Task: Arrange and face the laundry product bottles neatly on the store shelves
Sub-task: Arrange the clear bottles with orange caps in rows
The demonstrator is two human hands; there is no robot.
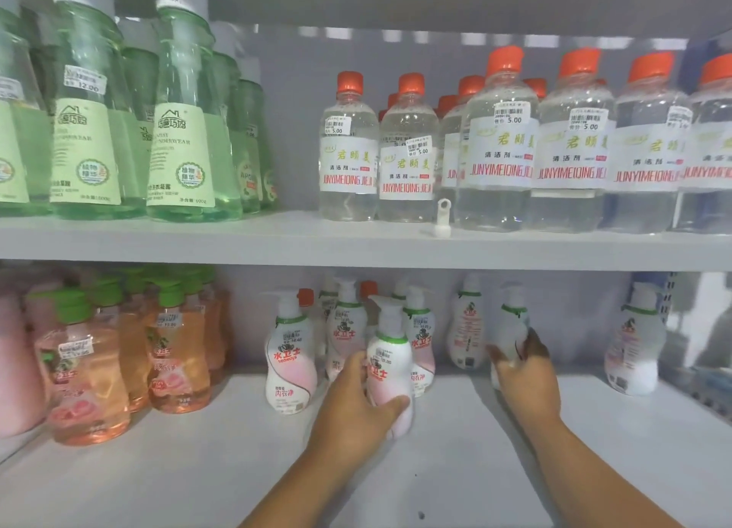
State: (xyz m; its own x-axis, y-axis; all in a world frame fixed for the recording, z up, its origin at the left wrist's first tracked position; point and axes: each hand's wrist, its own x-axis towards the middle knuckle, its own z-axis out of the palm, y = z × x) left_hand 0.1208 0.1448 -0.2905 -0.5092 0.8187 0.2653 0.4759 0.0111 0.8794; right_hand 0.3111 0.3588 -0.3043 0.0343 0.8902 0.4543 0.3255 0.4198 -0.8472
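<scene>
Both hands are down on the lower shelf [198, 468], each wrapped round a pump bottle: my left hand [352, 401] grasps the white-and-pink bottle [390, 365] low on its belly, thumb across the front, because holding it near the base lets me slide and twist it without tipping the tall pump head; my right hand [523, 373] grips a second pump bottle [511, 329] from behind, fingers curled over its side, and that one looks blurred, so I cannot read which way its label faces. Going from the big groups down: the upper shelf [237, 238] carries the green bottles [182, 131] at left and the clear orange-capped bottles [499, 143] at right, mostly label-forward, so I judge they need little from me. Below, the orange-tinted bottles [174, 353] stand packed at left, while the white pump bottles are loose and scattered, one [291, 357] standing just left of my left hand, one [467, 329] showing its back label near the rear wall, and one [635, 345] well apart at far right. I take it I am gathering these strays into a front row with the red characters facing out. Smallest thing: a little white clip [443, 220] lying on the upper shelf edge, between the clear bottles.
</scene>
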